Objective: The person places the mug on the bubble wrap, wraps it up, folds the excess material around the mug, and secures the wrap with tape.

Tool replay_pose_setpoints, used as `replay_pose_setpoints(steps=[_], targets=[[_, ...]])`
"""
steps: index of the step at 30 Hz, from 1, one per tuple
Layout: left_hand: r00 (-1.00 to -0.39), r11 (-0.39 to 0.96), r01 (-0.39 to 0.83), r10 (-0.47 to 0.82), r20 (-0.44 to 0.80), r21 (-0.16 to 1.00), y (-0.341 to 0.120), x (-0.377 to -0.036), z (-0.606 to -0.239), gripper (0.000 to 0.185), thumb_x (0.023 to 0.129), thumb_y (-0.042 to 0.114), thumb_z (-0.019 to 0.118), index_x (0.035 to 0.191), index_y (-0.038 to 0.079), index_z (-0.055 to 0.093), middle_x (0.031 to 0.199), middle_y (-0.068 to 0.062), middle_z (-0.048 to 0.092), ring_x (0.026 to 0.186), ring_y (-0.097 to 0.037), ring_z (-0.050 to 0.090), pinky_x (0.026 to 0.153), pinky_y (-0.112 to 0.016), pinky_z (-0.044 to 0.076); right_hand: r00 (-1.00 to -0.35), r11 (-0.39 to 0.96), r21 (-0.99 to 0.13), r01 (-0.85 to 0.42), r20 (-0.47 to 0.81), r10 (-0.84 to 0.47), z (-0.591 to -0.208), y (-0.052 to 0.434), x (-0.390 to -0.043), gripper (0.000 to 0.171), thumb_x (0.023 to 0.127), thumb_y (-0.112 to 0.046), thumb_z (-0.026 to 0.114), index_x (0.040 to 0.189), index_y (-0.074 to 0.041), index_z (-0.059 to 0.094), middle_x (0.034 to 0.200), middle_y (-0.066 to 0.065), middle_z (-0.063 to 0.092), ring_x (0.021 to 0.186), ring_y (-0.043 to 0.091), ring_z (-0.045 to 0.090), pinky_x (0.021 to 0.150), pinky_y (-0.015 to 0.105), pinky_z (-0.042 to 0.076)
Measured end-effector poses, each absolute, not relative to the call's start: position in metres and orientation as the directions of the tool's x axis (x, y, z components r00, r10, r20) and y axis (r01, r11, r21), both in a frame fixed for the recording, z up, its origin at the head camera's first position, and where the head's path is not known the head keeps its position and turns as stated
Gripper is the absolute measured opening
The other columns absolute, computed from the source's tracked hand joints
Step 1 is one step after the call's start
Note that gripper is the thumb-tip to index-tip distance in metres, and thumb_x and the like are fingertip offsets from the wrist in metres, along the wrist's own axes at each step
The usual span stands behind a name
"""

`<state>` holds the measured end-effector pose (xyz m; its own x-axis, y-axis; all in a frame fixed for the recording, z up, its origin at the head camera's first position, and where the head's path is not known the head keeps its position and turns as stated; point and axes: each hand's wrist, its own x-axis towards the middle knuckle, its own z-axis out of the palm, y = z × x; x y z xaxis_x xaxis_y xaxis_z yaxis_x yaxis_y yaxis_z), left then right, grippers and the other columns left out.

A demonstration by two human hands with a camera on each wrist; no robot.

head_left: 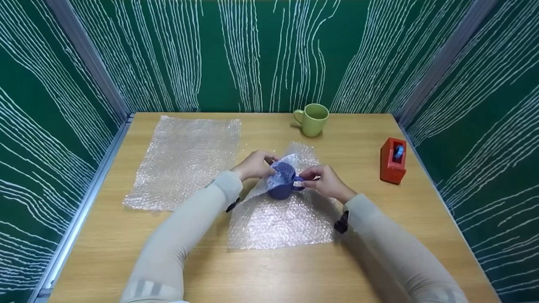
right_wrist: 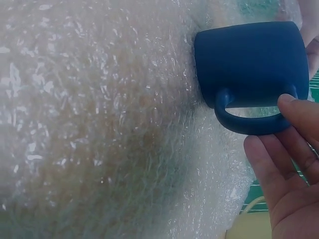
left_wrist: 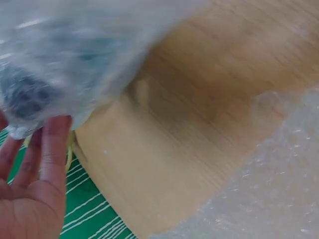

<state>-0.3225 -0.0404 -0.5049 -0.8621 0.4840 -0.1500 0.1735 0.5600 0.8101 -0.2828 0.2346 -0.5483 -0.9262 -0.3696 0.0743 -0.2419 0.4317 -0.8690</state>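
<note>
— At the table's middle, what's held?
— One blue mug on one bubble wrap sheet; left hand pinches wrap over it, right hand pinches its handle.
— Others?
— A second sheet by the left edge, one green mug at the back, one red tape dispenser by the right edge.

Two long beige sleeves, left sleeve, right sleeve, small black strap at each wrist, bare hands
</note>
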Motion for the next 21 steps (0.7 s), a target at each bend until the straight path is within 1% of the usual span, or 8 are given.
replay_pose_setpoints(steps=[2, 5, 9, 12, 15, 17, 19, 21], targets=[[-0.875, 0.546, 0.181, 0.469, -0.120, 0.818, -0.040, -0.324, -0.508, 0.043, 0.089, -0.001, 0.073, 0.131, 0.002, 0.076, 0.113, -0.018, 0.077, 0.085, -0.014, 0.065, 0.064, -0.021, 0.056, -0.925, 0.431, -0.868, -0.247, 0.078, -0.373, -0.549, 0.234, -0.284, 0.022, 0.087, 0.012, 0.078, 0.109, 0.012, 0.078, 0.105, 0.030, 0.077, 0.090, 0.016, 0.072, 0.081, 0.014, 0.059], [-0.887, 0.540, 0.183, 0.451, -0.098, 0.821, -0.038, -0.325, -0.508, 0.039, 0.087, -0.004, 0.072, 0.125, 0.000, 0.078, 0.103, -0.015, 0.076, 0.078, -0.012, 0.062, 0.059, -0.020, 0.054, -0.920, 0.426, -0.870, -0.250, 0.076, -0.385, -0.550, 0.235, -0.285, 0.024, 0.087, 0.011, 0.078, 0.111, 0.012, 0.077, 0.105, 0.029, 0.078, 0.091, 0.014, 0.071, 0.082, 0.016, 0.060], [-0.895, 0.544, 0.174, 0.435, -0.099, 0.821, -0.036, -0.326, -0.505, 0.037, 0.087, -0.007, 0.072, 0.124, -0.001, 0.077, 0.102, -0.016, 0.076, 0.075, -0.012, 0.061, 0.055, -0.020, 0.053, -0.906, 0.443, -0.854, -0.274, 0.074, -0.417, -0.552, 0.241, -0.284, 0.031, 0.086, 0.009, 0.080, 0.117, 0.011, 0.075, 0.106, 0.028, 0.077, 0.094, 0.021, 0.073, 0.084, 0.021, 0.062], [-0.895, 0.545, 0.177, 0.436, -0.096, 0.819, -0.036, -0.326, -0.506, 0.038, 0.088, -0.006, 0.072, 0.125, -0.001, 0.077, 0.103, -0.016, 0.076, 0.078, -0.013, 0.062, 0.057, -0.020, 0.054, -0.893, 0.482, -0.822, -0.303, 0.068, -0.445, -0.554, 0.251, -0.280, 0.031, 0.086, 0.009, 0.080, 0.116, 0.011, 0.075, 0.107, 0.027, 0.075, 0.097, 0.030, 0.073, 0.089, 0.032, 0.064], [-0.892, 0.550, 0.188, 0.443, -0.094, 0.814, -0.038, -0.328, -0.505, 0.038, 0.088, -0.006, 0.072, 0.125, -0.001, 0.077, 0.103, -0.015, 0.076, 0.082, -0.014, 0.063, 0.060, -0.021, 0.055, -0.873, 0.525, -0.777, -0.346, 0.062, -0.484, -0.555, 0.261, -0.274, 0.025, 0.085, 0.008, 0.081, 0.110, 0.010, 0.077, 0.107, 0.027, 0.075, 0.098, 0.038, 0.073, 0.092, 0.048, 0.065], [-0.887, 0.555, 0.203, 0.454, -0.089, 0.807, -0.040, -0.329, -0.504, 0.039, 0.087, -0.007, 0.071, 0.125, 0.000, 0.078, 0.103, -0.014, 0.076, 0.085, -0.015, 0.063, 0.063, -0.022, 0.055, -0.853, 0.550, -0.739, -0.389, 0.063, -0.519, -0.556, 0.266, -0.271, 0.021, 0.085, 0.007, 0.083, 0.105, 0.008, 0.078, 0.106, 0.024, 0.078, 0.099, 0.041, 0.074, 0.094, 0.055, 0.064], [-0.880, 0.559, 0.228, 0.469, -0.078, 0.797, -0.041, -0.331, -0.504, 0.039, 0.086, -0.008, 0.069, 0.124, 0.000, 0.078, 0.104, -0.015, 0.077, 0.087, -0.016, 0.064, 0.067, -0.022, 0.054, -0.829, 0.568, -0.698, -0.435, 0.065, -0.555, -0.557, 0.271, -0.268, 0.021, 0.084, 0.004, 0.085, 0.103, 0.005, 0.079, 0.104, 0.020, 0.080, 0.100, 0.040, 0.075, 0.095, 0.055, 0.063], [-0.873, 0.562, 0.252, 0.483, -0.065, 0.788, -0.041, -0.332, -0.503, 0.040, 0.086, -0.008, 0.068, 0.123, -0.001, 0.079, 0.104, -0.015, 0.078, 0.089, -0.016, 0.064, 0.071, -0.022, 0.053, -0.801, 0.577, -0.657, -0.485, 0.068, -0.595, -0.558, 0.276, -0.265, 0.021, 0.082, 0.002, 0.088, 0.102, 0.001, 0.081, 0.103, 0.016, 0.081, 0.099, 0.037, 0.075, 0.094, 0.051, 0.063]])
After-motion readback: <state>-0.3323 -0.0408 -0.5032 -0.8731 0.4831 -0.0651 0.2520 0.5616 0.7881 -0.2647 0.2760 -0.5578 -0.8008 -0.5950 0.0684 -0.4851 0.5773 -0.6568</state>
